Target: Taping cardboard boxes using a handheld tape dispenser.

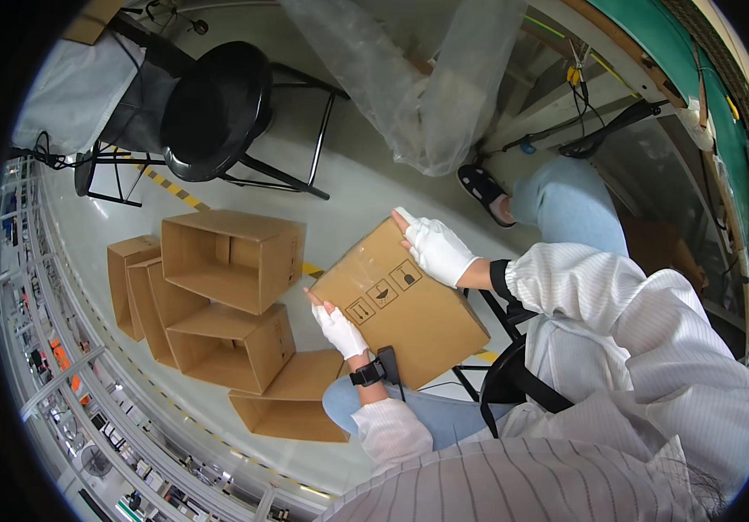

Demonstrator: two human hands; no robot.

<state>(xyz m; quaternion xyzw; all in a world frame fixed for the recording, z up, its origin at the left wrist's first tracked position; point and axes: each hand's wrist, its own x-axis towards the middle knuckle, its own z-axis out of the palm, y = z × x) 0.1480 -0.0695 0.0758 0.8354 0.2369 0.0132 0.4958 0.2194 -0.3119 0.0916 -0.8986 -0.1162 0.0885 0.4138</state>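
Note:
Between my two gloved hands is a brown cardboard box (422, 326), tilted, with printed handling symbols and clear tape along one edge. My left hand (340, 332), in a white glove with bare fingertips, grips its left side. On the opposite upper side, my right hand (437, 250) holds the edge, its glove also leaving fingertips bare. A black strap with a device (367, 372) sits on my left wrist. Left of the held box, several open cardboard boxes (229, 344) are stacked on their sides on the floor. The held box's underside is hidden.
A black round stool (218, 111) stands at the upper left. Clear plastic sheeting (444, 104) hangs at the top. My foot in a dark shoe (484, 193) is beside a table frame with cables (579, 78). Yellow-black tape (179, 189) marks the floor.

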